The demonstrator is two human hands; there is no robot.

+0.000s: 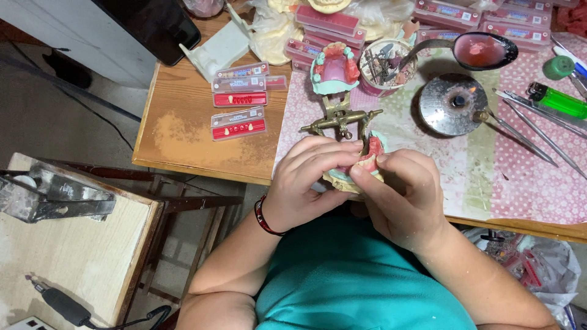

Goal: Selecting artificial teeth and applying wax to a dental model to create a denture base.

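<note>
Pink wax denture [370,154] on brass articulator [340,120], pinched closed between left hand [307,183] and right hand [400,198]; tooth-setting stage, seemingly; steady fingertip pressure needed.

Both hands meet on a dental model at the near edge of the table [183,131].

The left hand [306,180] and right hand [397,195] close around the dental model [367,160], which sits on the patterned cloth [520,183]. At 12 o'clock from the model stands the metal articulator [339,119], and beyond it the upper cast [333,68]. The cup of tools [385,64] lies at 1 o'clock, the burner [455,102] at 2 o'clock, with the spoon [483,50] behind the burner. Metal instruments [538,131] lie at 3 o'clock, the lighter [559,99] behind them. Tooth cards [239,104] lie at 10 o'clock. The side bench [73,256] stands at 8 o'clock, a handpiece [61,304] on it.
</note>
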